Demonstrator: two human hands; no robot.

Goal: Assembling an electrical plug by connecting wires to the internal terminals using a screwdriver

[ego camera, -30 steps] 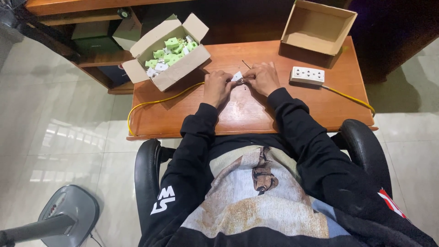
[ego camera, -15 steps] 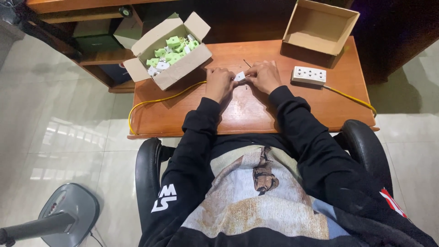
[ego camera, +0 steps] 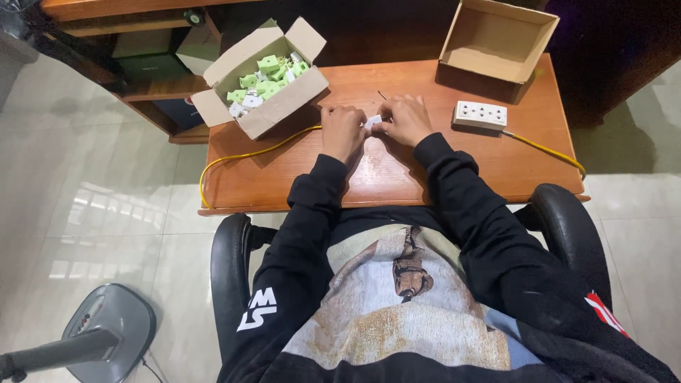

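My left hand (ego camera: 342,130) and my right hand (ego camera: 406,120) meet at the middle of the wooden table (ego camera: 284,177). Both hold one small white plastic part (ego camera: 373,122) between their fingertips, just above the tabletop. An open cardboard box (ego camera: 280,99) with several green and white plug parts (ego camera: 266,79) stands at the far left of the table, a hand's reach from my left hand. A white socket strip (ego camera: 480,114) lies to the right of my right hand, with a yellow cable (ego camera: 546,149) leading off it.
An empty open cardboard box (ego camera: 496,39) stands at the table's far right corner. A yellow cable (ego camera: 241,157) loops over the left edge. A small dark screw or pin (ego camera: 382,94) lies beyond my hands. The black chair arms (ego camera: 230,262) flank me. A grey fan base (ego camera: 106,330) stands on the tiled floor.
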